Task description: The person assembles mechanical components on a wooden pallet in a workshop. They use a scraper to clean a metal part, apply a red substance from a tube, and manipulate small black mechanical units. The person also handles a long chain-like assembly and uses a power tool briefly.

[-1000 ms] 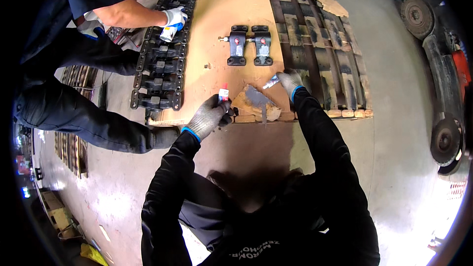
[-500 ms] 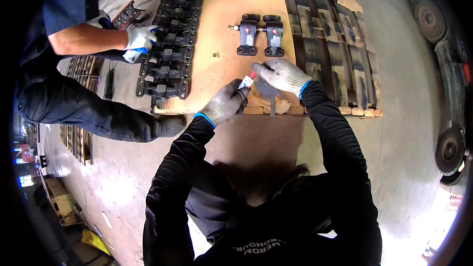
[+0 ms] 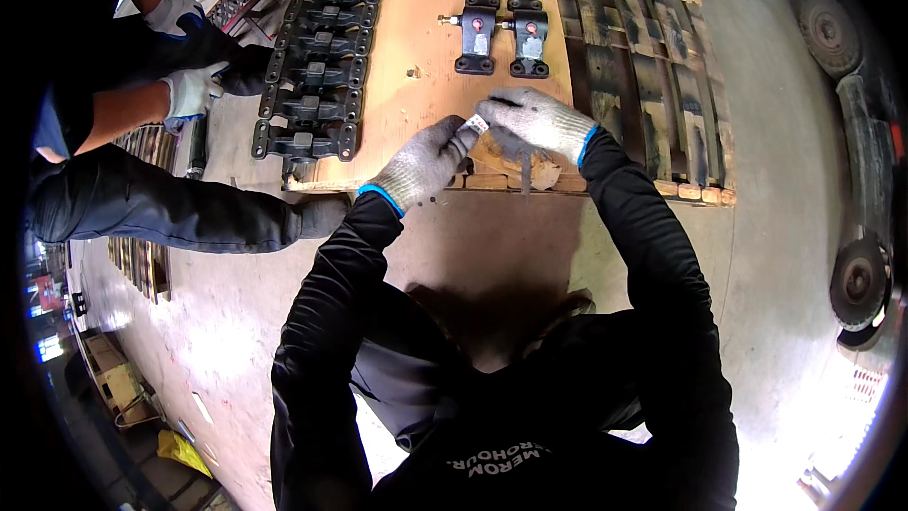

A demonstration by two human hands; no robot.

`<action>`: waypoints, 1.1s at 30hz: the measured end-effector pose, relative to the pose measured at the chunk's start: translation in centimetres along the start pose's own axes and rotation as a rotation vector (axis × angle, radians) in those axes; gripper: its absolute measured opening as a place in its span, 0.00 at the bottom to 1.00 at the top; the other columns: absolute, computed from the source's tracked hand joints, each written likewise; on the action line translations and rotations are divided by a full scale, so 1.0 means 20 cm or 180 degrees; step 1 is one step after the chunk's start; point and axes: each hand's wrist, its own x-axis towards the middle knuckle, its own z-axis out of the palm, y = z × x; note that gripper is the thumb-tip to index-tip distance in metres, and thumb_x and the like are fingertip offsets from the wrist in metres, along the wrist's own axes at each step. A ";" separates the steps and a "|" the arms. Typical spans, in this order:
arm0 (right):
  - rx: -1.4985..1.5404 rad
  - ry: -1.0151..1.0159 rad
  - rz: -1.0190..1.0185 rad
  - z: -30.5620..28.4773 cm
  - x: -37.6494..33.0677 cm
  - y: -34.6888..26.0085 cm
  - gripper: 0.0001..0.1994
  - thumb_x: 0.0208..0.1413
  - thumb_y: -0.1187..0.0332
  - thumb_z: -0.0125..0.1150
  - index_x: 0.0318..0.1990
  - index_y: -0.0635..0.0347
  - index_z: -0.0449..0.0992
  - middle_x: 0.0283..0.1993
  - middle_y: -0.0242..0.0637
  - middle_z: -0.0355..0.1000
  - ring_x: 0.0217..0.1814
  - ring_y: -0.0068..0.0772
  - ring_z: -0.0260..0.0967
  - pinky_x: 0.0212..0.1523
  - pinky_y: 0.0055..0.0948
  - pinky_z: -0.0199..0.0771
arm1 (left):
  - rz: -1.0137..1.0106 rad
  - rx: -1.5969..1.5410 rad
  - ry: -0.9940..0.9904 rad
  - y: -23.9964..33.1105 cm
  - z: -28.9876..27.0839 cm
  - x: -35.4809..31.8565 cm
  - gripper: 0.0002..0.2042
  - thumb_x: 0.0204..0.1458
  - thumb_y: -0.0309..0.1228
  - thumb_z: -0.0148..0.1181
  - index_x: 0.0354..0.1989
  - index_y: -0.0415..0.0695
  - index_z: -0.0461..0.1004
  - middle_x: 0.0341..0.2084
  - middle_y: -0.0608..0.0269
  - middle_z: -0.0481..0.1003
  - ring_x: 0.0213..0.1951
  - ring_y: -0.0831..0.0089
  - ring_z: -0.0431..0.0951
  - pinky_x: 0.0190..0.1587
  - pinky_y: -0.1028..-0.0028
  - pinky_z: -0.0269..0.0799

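Note:
My left hand (image 3: 426,159), in a grey-white knit glove with a blue cuff, is closed on a small white tube or packet (image 3: 477,124) with printing on it. My right hand (image 3: 541,121), gloved the same way, is closed over the far end of that tube, so its tip is hidden. Both hands are above the front edge of a wooden board (image 3: 416,28). Beyond them, two dark metal brackets stand side by side on the board: the left bracket (image 3: 478,36) has a brass-coloured fitting at its side, and the right bracket (image 3: 530,38) is close beside it.
A row of black metal castings (image 3: 312,74) runs along the board's left side. Dark-stained slats (image 3: 629,66) lie to the right. At the left a person's gloved hand (image 3: 192,95) and outstretched leg (image 3: 180,199) are near. A wheeled machine (image 3: 859,180) stands far right.
My hands have come together, and the tube's red tip is now covered by my right fingers. The other person's hands have moved left, away from the castings. The view has shifted slightly.

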 end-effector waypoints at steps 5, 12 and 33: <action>-0.0337 0.0042 -0.0529 -0.06 -0.01 -0.02 0.22 0.66 0.50 0.57 0.51 0.62 0.77 0.42 0.36 0.77 0.46 0.28 0.72 0.51 0.29 0.73 | 0.0232 0.0083 0.0060 -0.05 0.00 0.02 0.17 0.71 0.43 0.47 0.56 0.43 0.71 0.23 0.70 0.68 0.24 0.83 0.66 0.26 0.77 0.67; -0.0551 -0.0016 -0.0144 -0.10 -0.03 -0.07 0.15 0.63 0.61 0.61 0.45 0.66 0.78 0.42 0.39 0.79 0.45 0.29 0.75 0.52 0.30 0.73 | 0.0627 0.0533 0.0232 -0.11 0.01 0.06 0.18 0.70 0.41 0.49 0.58 0.41 0.70 0.25 0.67 0.71 0.27 0.80 0.71 0.30 0.76 0.71; 0.0561 0.0650 -0.0646 -0.20 -0.03 0.03 0.08 0.56 0.73 0.66 0.42 0.65 0.82 0.42 0.38 0.81 0.46 0.29 0.77 0.52 0.28 0.76 | 0.0047 0.0366 0.0128 -0.04 0.05 0.06 0.17 0.70 0.41 0.50 0.56 0.41 0.71 0.26 0.67 0.73 0.27 0.81 0.72 0.32 0.76 0.72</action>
